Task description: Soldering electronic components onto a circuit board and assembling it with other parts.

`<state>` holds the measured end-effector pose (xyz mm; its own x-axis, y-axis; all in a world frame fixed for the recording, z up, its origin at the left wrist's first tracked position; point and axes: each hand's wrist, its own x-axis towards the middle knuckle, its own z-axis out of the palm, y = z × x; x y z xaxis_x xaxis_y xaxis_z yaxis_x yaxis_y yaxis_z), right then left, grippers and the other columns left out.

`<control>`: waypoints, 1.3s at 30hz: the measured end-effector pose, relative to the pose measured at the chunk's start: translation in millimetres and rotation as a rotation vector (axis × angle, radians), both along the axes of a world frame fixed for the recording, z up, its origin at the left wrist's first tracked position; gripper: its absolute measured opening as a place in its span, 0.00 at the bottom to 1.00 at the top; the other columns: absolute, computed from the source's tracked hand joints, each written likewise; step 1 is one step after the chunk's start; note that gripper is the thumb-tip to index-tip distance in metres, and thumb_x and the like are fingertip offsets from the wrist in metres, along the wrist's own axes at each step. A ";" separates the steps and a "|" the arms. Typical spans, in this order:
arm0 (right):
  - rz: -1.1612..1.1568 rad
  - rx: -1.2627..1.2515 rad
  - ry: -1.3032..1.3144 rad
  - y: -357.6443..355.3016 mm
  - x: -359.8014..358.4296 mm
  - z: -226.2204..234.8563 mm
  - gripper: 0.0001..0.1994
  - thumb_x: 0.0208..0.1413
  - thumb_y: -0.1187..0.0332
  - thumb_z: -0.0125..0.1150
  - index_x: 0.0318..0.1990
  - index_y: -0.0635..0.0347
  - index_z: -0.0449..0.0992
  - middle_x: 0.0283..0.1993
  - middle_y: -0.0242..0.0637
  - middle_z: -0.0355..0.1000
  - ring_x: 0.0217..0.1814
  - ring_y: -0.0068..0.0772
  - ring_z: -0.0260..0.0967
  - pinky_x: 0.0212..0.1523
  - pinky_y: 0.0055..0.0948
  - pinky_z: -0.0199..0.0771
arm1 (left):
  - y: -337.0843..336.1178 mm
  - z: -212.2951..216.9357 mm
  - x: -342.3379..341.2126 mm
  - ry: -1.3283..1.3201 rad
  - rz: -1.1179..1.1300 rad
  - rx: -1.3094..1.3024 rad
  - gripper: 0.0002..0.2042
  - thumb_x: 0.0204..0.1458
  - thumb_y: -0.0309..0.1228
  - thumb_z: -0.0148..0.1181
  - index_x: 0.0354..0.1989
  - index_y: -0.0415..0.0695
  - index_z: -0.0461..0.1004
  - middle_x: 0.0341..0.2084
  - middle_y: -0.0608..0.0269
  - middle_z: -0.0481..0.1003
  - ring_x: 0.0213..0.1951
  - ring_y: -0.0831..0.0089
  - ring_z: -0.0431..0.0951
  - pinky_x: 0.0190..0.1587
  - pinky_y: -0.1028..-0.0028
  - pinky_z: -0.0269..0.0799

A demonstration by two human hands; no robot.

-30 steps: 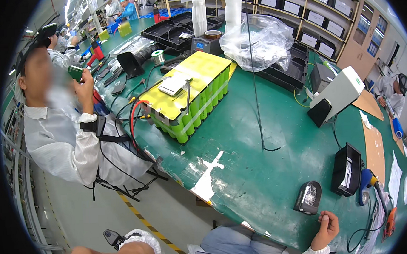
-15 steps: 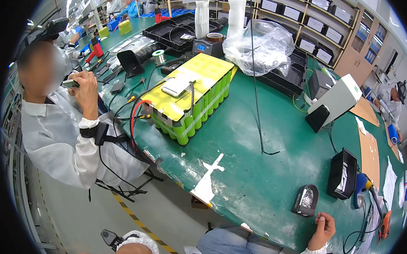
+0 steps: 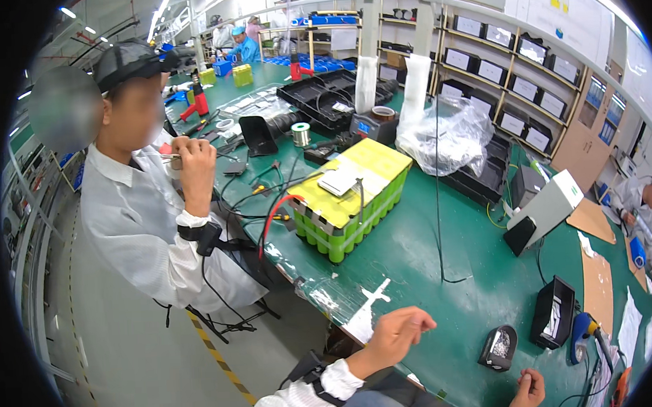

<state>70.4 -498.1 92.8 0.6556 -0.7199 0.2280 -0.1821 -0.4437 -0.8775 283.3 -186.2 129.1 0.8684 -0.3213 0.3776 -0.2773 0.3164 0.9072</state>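
My left hand (image 3: 398, 337) hovers over the near edge of the green table (image 3: 410, 269), fingers loosely stretched to the right and nothing visible in them. At the lower right, my right hand (image 3: 526, 392) rests by the table edge with its fingers curled in; no object shows in it. Just above the right hand lies a dark rounded scoop-like tray (image 3: 499, 348) with small shiny bits inside. Farther off, in front of the left hand, stands a battery pack (image 3: 352, 217) of green cells with a yellow top. A flat white device (image 3: 339, 181) lies on the pack.
A co-worker (image 3: 149, 205) sits at the left, a small object held up in the hand. Right of the pack are a thin black cable (image 3: 438, 197), clear plastic wrap (image 3: 444, 140) and a white box-shaped device (image 3: 551, 210). A black bin (image 3: 554, 314) and a blue-yellow tool (image 3: 580, 334) lie at right.
My left hand has come up from the lower left to over the table edge. The view has shifted, so the table and pack appear farther right and lower. My right hand stays near the tray.
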 end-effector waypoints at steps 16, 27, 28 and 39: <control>-0.359 -0.751 0.272 -13.2 -58.7 -3.2 0.12 0.57 0.68 0.61 0.44 0.69 0.79 0.41 0.56 0.75 0.43 0.58 0.72 0.46 0.50 0.73 | -103.4 20.0 104.0 -0.481 0.137 0.182 0.11 0.67 0.33 0.48 0.35 0.40 0.72 0.27 0.56 0.77 0.27 0.64 0.77 0.33 0.68 0.72; -0.368 -0.776 0.256 5.1 -69.3 -0.5 0.12 0.54 0.69 0.61 0.40 0.69 0.81 0.45 0.57 0.74 0.47 0.60 0.69 0.51 0.53 0.69 | -109.1 -5.9 117.2 -0.408 0.212 0.172 0.23 0.59 0.38 0.63 0.15 0.39 0.64 0.13 0.55 0.62 0.15 0.62 0.60 0.20 0.63 0.55; -0.356 -0.767 0.259 7.8 -66.8 2.6 0.12 0.53 0.69 0.61 0.40 0.68 0.81 0.45 0.57 0.74 0.46 0.60 0.70 0.50 0.53 0.69 | -108.8 -4.6 116.1 -0.413 0.210 0.163 0.22 0.58 0.36 0.63 0.16 0.39 0.63 0.13 0.56 0.62 0.15 0.62 0.60 0.20 0.64 0.55; -0.402 -0.689 0.338 6.9 -62.9 1.6 0.14 0.55 0.67 0.61 0.45 0.66 0.79 0.44 0.57 0.74 0.44 0.59 0.70 0.48 0.52 0.70 | -109.9 -2.5 119.7 -0.309 0.156 0.091 0.13 0.56 0.25 0.59 0.21 0.37 0.65 0.16 0.60 0.64 0.17 0.70 0.62 0.22 0.69 0.58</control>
